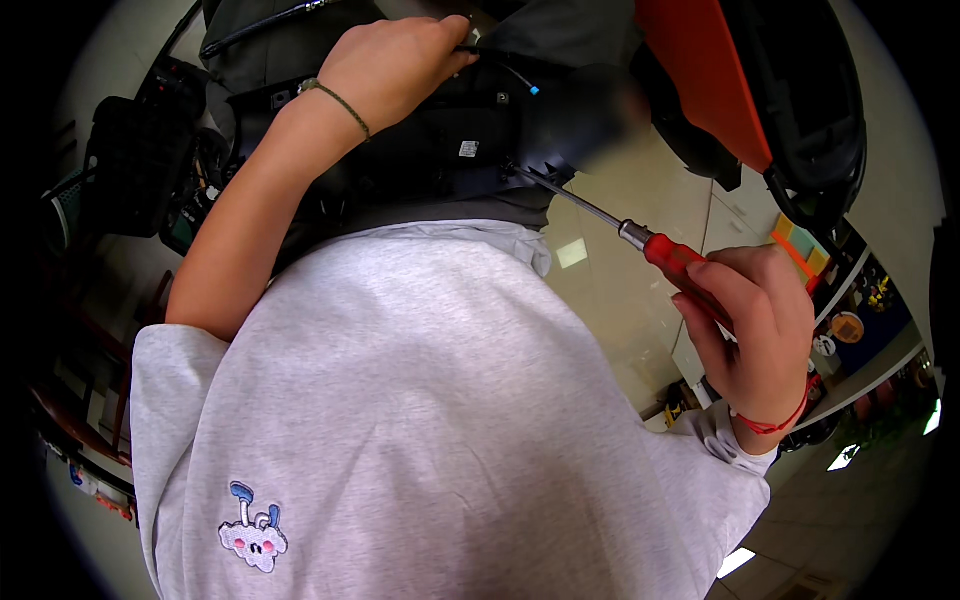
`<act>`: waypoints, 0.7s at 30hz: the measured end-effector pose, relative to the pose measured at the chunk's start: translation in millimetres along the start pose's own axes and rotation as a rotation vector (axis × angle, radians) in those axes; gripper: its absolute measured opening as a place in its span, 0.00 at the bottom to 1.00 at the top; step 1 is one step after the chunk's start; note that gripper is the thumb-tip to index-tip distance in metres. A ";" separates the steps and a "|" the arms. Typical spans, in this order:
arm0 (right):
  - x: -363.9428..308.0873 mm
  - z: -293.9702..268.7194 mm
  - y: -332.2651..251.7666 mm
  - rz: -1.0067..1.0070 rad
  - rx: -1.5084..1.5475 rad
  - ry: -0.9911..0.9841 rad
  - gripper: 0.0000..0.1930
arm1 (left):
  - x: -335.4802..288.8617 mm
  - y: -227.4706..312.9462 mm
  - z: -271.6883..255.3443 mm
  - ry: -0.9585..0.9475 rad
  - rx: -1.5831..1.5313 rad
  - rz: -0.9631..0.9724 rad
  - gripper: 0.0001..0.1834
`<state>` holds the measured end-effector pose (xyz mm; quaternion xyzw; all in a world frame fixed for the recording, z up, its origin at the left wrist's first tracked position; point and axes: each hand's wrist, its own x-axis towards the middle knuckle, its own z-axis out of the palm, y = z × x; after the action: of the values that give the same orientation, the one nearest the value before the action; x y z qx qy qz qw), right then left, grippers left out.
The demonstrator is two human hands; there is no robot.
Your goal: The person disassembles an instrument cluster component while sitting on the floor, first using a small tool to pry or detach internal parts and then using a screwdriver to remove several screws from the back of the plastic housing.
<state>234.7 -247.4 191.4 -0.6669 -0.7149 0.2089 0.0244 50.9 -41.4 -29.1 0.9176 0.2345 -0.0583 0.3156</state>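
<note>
Right hand (pixel 765 325) gripping red-handled screwdriver (pixel 640 240), shaft angled up-left, tip on dark plastic housing (pixel 450 150) at far centre. Left hand (pixel 395 65) closed on housing's far edge, maybe pinching a thin black wire (pixel 470 48), view poor. Orange panel (pixel 700 70) far right

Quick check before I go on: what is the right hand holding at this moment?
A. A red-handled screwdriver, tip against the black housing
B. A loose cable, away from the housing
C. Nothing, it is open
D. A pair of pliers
A: the right hand grips the red-handled screwdriver, whose metal shaft runs up to the black housing, while the left hand rests on top of that housing.
</note>
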 end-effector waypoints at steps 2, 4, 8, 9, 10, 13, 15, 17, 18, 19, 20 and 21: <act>-0.7 4.1 2.4 -0.016 0.022 0.049 0.21 | -0.3 4.2 -0.8 -0.003 -0.001 -0.020 0.14; 0.6 3.6 -0.7 0.040 0.046 0.033 0.20 | 1.1 4.0 -1.9 -0.026 0.001 -0.028 0.14; -1.7 -9.3 -7.5 0.167 -0.038 -0.127 0.20 | 2.0 1.2 -0.8 -0.046 -0.013 -0.019 0.14; -2.5 -10.7 -5.9 0.142 -0.040 -0.148 0.21 | 1.7 1.8 -1.8 -0.061 -0.014 -0.024 0.14; -4.3 -13.2 -5.6 0.127 -0.044 -0.170 0.22 | 3.8 4.0 -3.4 -0.078 -0.018 -0.020 0.14; -4.9 -11.0 -3.2 0.015 0.097 -0.112 0.25 | 7.1 4.7 -4.9 -0.107 -0.024 -0.018 0.15; -3.6 0.0 1.6 -0.007 0.164 -0.021 0.24 | 5.5 2.7 -3.3 -0.115 -0.022 -0.030 0.15; 3.4 -0.3 -1.9 0.068 0.194 -0.006 0.24 | 5.9 1.5 -2.1 -0.125 -0.022 -0.036 0.15; 4.6 -3.8 -2.2 0.105 0.157 -0.041 0.24 | 6.0 1.7 -1.7 -0.128 -0.023 -0.037 0.15; 5.7 -9.7 -4.6 0.150 0.112 -0.079 0.24 | 7.5 2.7 -2.0 -0.130 -0.029 -0.028 0.16; 2.2 -17.3 -4.4 0.172 0.026 -0.140 0.24 | 9.0 3.7 -2.5 -0.133 -0.035 -0.020 0.16; 0.4 -24.2 -6.1 0.193 -0.061 -0.202 0.25 | 10.4 5.0 -3.2 -0.135 -0.040 -0.006 0.16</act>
<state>236.5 -240.7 215.4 -0.7085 -0.6522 0.2547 -0.0883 62.2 -38.9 -26.5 0.9044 0.2166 -0.1161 0.3489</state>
